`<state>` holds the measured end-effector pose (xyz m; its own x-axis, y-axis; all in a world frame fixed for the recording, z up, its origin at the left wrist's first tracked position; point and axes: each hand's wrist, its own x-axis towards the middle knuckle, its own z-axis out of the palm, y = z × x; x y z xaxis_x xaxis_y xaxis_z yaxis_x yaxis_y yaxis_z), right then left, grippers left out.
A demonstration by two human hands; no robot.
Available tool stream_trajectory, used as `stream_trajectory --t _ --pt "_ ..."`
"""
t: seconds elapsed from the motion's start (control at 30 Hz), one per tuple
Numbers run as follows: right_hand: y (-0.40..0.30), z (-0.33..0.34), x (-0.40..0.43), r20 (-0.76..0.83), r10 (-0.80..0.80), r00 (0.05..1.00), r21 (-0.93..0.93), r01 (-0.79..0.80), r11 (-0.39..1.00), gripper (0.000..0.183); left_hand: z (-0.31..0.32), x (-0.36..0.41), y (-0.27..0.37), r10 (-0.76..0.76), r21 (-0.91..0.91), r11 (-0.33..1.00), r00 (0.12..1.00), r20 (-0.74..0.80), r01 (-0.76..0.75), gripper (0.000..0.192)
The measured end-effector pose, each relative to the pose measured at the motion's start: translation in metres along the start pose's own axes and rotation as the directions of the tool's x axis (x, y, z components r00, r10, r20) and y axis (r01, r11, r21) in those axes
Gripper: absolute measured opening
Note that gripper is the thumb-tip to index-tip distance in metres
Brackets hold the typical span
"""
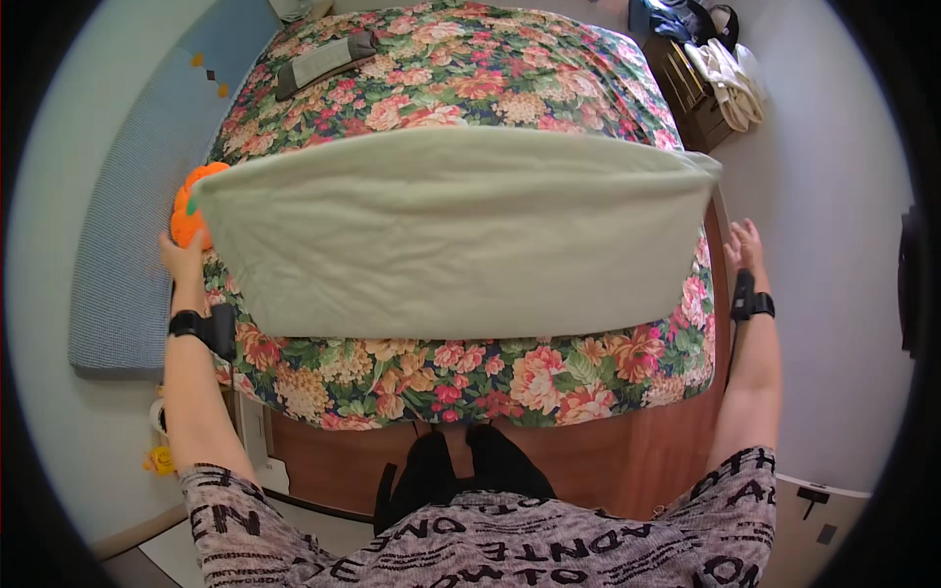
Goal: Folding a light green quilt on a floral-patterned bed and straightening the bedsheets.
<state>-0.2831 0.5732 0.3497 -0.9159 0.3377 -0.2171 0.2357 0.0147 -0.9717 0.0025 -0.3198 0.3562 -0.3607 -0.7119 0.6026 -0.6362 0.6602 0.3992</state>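
A pale green cloth (470,235), perhaps a sheet or blanket, spreads wide in front of me over the floral bedspread (470,375). Its far edge looks folded or curled, and I cannot tell whether all of it rests on the bed. My left hand (182,257), fingers apart, is just below an orange plush toy (192,213) near the cloth's left corner; whether it touches the toy is unclear. Beyond the cloth's right side, my right hand (746,248) is raised with spread fingers and nothing in it. Both wrists carry black strapped devices.
A blue padded panel (140,220) lines the wall at left. On the far bed lies a folded grey cloth (327,62). Cream fabric (728,84) hangs over a dark wooden cabinet (676,81) at far right. Reddish-brown wood floor (610,456) shows near my legs.
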Motion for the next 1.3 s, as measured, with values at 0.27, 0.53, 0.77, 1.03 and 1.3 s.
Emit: stream_trajectory --t 0.27,0.53,0.77,1.03,1.3 --pt "0.252 -0.142 -0.059 0.074 0.427 0.901 -0.209 -0.405 0.89 0.02 -0.007 -0.28 -0.042 -0.078 -0.314 0.774 0.575 0.814 0.55 0.052" --pt "0.319 -0.012 -0.094 0.046 0.634 0.772 0.379 -0.6 0.704 0.076 -0.147 -0.408 -0.014 -0.591 0.515 0.394 -0.219 0.776 0.762 0.049" --pt "0.312 0.035 -0.048 0.14 0.583 0.801 0.608 -0.534 0.587 0.046 -0.16 -0.425 0.002 -0.482 0.486 0.262 -0.323 0.814 0.834 0.052" --pt "0.156 0.173 -0.058 0.129 0.189 0.973 0.467 -0.228 0.854 0.03 -0.15 -0.413 -0.036 -0.375 0.385 0.238 -0.282 0.883 0.891 0.05" --pt "0.06 0.451 -0.279 0.393 -0.33 0.858 -0.113 0.402 0.909 0.043 -0.113 -0.384 -0.109 -0.211 0.253 0.313 -0.192 0.958 0.915 0.043"
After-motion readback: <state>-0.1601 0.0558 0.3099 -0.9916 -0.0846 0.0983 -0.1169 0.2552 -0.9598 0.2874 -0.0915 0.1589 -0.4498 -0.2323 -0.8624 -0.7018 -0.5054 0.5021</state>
